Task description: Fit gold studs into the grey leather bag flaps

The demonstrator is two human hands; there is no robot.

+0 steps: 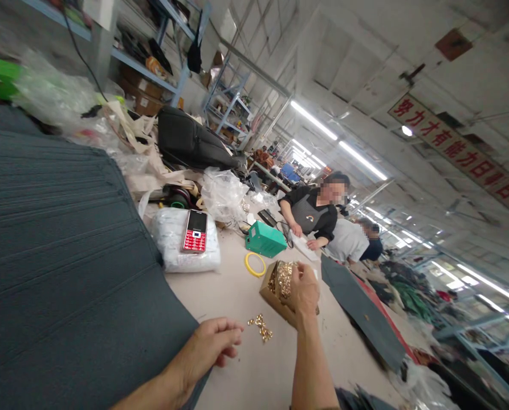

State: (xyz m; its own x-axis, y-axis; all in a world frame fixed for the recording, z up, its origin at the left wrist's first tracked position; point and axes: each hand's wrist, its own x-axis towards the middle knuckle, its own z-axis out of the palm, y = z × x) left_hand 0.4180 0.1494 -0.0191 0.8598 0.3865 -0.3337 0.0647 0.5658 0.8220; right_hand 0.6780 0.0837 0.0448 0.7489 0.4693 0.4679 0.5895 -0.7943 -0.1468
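Observation:
My right hand (305,288) reaches into a cardboard box (275,300) filled with small gold metal pieces (285,277). Its fingers are bent together over the pieces, and what they hold is hidden. To the left, my left hand (214,345) hovers over the table with its fingers loosely curled and apart, nothing in them. A small pile of gold pieces (261,328) lies on the table just right of its fingertips. Behind the box are a yellow tape roll (255,265) and a green box-shaped device (265,239).
Dark grey material (66,256) covers the left side. A red phone (195,231) rests on a plastic-wrapped pack (164,242). Another person (312,213) works across the table. Grey panels (361,310) lie at the right, and a black bag (192,139) stands behind.

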